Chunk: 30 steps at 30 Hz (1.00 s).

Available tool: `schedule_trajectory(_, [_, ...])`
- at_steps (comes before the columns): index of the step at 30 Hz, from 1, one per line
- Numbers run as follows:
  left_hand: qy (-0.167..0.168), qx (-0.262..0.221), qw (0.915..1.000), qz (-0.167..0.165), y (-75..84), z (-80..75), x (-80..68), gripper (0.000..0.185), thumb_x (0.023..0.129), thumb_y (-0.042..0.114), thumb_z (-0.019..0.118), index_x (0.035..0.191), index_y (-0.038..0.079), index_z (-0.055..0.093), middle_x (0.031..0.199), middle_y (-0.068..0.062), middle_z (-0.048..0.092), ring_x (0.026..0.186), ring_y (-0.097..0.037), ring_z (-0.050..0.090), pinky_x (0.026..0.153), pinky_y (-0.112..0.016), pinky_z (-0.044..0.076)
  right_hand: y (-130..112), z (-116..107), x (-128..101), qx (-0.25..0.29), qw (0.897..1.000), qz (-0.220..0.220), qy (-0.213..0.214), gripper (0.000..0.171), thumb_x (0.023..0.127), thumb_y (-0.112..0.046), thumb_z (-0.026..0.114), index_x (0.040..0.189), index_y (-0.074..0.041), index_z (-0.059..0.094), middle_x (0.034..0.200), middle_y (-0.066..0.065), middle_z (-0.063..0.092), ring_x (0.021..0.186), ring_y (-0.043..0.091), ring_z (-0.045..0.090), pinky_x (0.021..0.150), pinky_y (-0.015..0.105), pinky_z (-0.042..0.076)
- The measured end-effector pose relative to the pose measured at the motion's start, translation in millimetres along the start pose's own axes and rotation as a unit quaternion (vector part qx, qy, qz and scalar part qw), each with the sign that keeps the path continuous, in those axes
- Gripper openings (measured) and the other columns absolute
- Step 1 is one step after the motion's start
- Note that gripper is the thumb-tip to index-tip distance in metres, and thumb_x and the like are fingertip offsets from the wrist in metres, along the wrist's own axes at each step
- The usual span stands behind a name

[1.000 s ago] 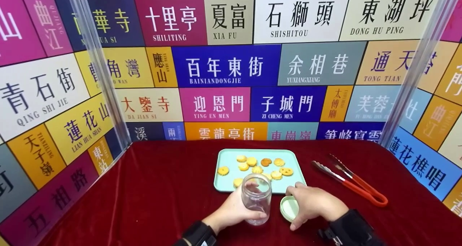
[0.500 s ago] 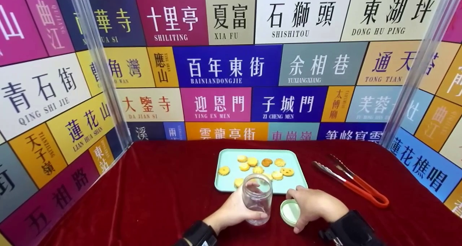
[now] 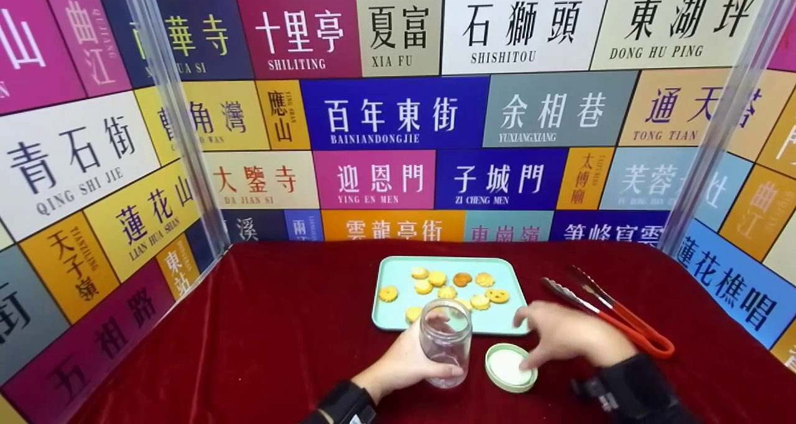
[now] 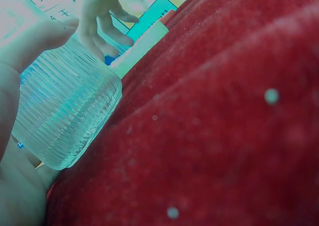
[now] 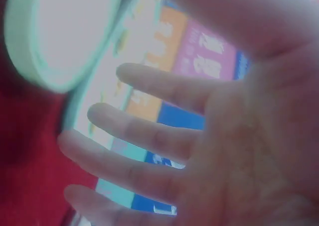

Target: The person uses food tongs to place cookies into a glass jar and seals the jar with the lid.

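Note:
A clear glass jar (image 3: 446, 343), lidless and upright, stands on the red cloth in front of the tray. My left hand (image 3: 407, 359) grips it from the left side, thumb across its front; the left wrist view shows the ribbed jar wall (image 4: 70, 101) up close. Just right of the jar lies a pale green lid (image 3: 511, 368), its white inner side facing up. Over the lid's right edge hovers my right hand (image 3: 569, 334), holding nothing. Its fingers (image 5: 144, 131) are spread and fairly straight in the right wrist view, with the lid (image 5: 22, 42) beside them.
Behind the jar, a mint-green tray (image 3: 392, 268) carries several small biscuits (image 3: 436, 278). Metal tongs with red handles (image 3: 643, 334) lie to the right, partly behind my right hand. Panels printed with place names (image 3: 392, 113) wall in the red-covered table (image 3: 280, 324).
My right hand has let go of the lid and moved right and up from it, fingers opening. The lid now lies flat on the cloth. My left hand still holds the jar in place.

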<state>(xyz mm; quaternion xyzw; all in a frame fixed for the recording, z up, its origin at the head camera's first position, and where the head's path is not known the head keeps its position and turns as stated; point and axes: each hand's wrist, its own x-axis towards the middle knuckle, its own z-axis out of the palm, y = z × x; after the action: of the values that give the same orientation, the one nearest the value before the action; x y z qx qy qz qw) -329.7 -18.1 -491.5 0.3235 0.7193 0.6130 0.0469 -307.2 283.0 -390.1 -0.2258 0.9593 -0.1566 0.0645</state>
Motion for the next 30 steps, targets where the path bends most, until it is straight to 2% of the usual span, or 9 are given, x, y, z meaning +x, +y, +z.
schedule_trajectory(3, [-0.001, -0.002, 1.0000, -0.004, -0.5, 0.0, 0.9, 0.089, 0.075, 0.019, 0.097, 0.149, 0.005, 0.050, 0.127, 0.003, 0.071, 0.119, -0.014, 0.067, 0.109, -0.032, 0.049, 22.1, -14.6, -3.4, 0.016, 0.999, 0.011, 0.037, 0.052, 0.078, -0.036, 0.094, 0.112, -0.004, 0.070, 0.105, 0.011, 0.071, 0.100, 0.032, 0.068, 0.088, 0.051, 0.056])
schedule_trajectory(6, [0.000, 0.000, 0.9999, -0.013, -0.7, 0.1, 1.1, 0.088, 0.075, 0.020, 0.097, 0.149, 0.006, 0.050, 0.127, 0.004, 0.071, 0.119, -0.013, 0.067, 0.109, -0.031, 0.049, 49.8, -25.1, -8.6, 0.025, 0.996, 0.047, 0.074, 0.048, 0.084, -0.035, 0.090, 0.112, -0.002, 0.071, 0.106, 0.015, 0.073, 0.102, 0.035, 0.069, 0.090, 0.057, 0.056])
schedule_trajectory(9, [0.002, 0.005, 0.9999, -0.015, -1.0, 0.4, 1.2, 0.089, 0.075, 0.021, 0.097, 0.149, 0.005, 0.050, 0.126, 0.004, 0.071, 0.118, -0.013, 0.067, 0.108, -0.031, 0.049, 80.6, -30.7, -16.7, 0.029, 0.990, 0.093, 0.103, 0.047, 0.086, -0.029, 0.089, 0.115, 0.004, 0.070, 0.109, 0.022, 0.071, 0.104, 0.041, 0.067, 0.091, 0.060, 0.055])
schedule_trajectory(12, [0.003, 0.009, 0.9998, -0.016, -0.9, 0.7, 1.7, 0.089, 0.075, 0.022, 0.097, 0.149, 0.006, 0.050, 0.126, 0.004, 0.071, 0.118, -0.013, 0.067, 0.108, -0.032, 0.049, 107.3, -32.6, -26.1, 0.018, 0.982, 0.137, 0.126, 0.053, 0.088, -0.026, 0.085, 0.120, 0.011, 0.065, 0.115, 0.032, 0.066, 0.108, 0.050, 0.063, 0.093, 0.065, 0.052])
schedule_trajectory(16, [0.002, 0.011, 0.9998, -0.018, -0.8, 0.4, 2.7, 0.089, 0.074, 0.022, 0.097, 0.149, 0.007, 0.050, 0.126, 0.005, 0.071, 0.118, -0.012, 0.067, 0.108, -0.032, 0.049, 129.3, -32.7, -35.9, 0.008, 0.968, 0.203, 0.146, 0.072, 0.091, -0.033, 0.081, 0.134, 0.017, 0.054, 0.127, 0.043, 0.051, 0.117, 0.062, 0.051, 0.097, 0.073, 0.046])
schedule_trajectory(19, [0.004, 0.015, 0.9997, -0.019, -1.1, 0.0, 2.7, 0.090, 0.074, 0.023, 0.097, 0.150, 0.008, 0.051, 0.127, 0.005, 0.071, 0.119, -0.012, 0.066, 0.109, -0.032, 0.049, 138.5, -29.6, -39.1, 0.012, 0.962, 0.234, 0.143, 0.085, 0.091, -0.040, 0.081, 0.141, 0.020, 0.046, 0.131, 0.047, 0.043, 0.119, 0.066, 0.045, 0.099, 0.076, 0.042])
schedule_trajectory(23, [0.004, 0.013, 0.9998, -0.014, -1.3, 0.1, 2.1, 0.091, 0.074, 0.022, 0.097, 0.150, 0.006, 0.050, 0.127, 0.005, 0.071, 0.120, -0.013, 0.066, 0.109, -0.032, 0.049, 148.1, -20.7, -37.9, 0.017, 0.962, 0.248, 0.110, 0.092, 0.091, -0.043, 0.081, 0.142, 0.023, 0.042, 0.132, 0.049, 0.043, 0.119, 0.067, 0.045, 0.099, 0.076, 0.043])
schedule_trajectory(27, [0.002, 0.005, 1.0000, -0.007, -1.2, 0.9, 1.3, 0.089, 0.074, 0.020, 0.097, 0.149, 0.005, 0.050, 0.127, 0.004, 0.071, 0.120, -0.013, 0.066, 0.109, -0.032, 0.049, 156.1, -12.5, -35.0, 0.021, 0.967, 0.241, 0.086, 0.080, 0.093, -0.035, 0.081, 0.135, 0.024, 0.048, 0.121, 0.043, 0.055, 0.103, 0.053, 0.057, 0.092, 0.067, 0.050])
schedule_trajectory(30, [0.001, 0.003, 1.0000, -0.004, -0.7, 1.4, 0.9, 0.088, 0.075, 0.020, 0.097, 0.149, 0.005, 0.051, 0.127, 0.003, 0.071, 0.120, -0.013, 0.066, 0.109, -0.032, 0.049, 158.8, -11.3, -35.3, 0.025, 0.969, 0.232, 0.081, 0.066, 0.094, -0.027, 0.080, 0.127, 0.023, 0.052, 0.108, 0.035, 0.060, 0.090, 0.039, 0.057, 0.084, 0.055, 0.051])
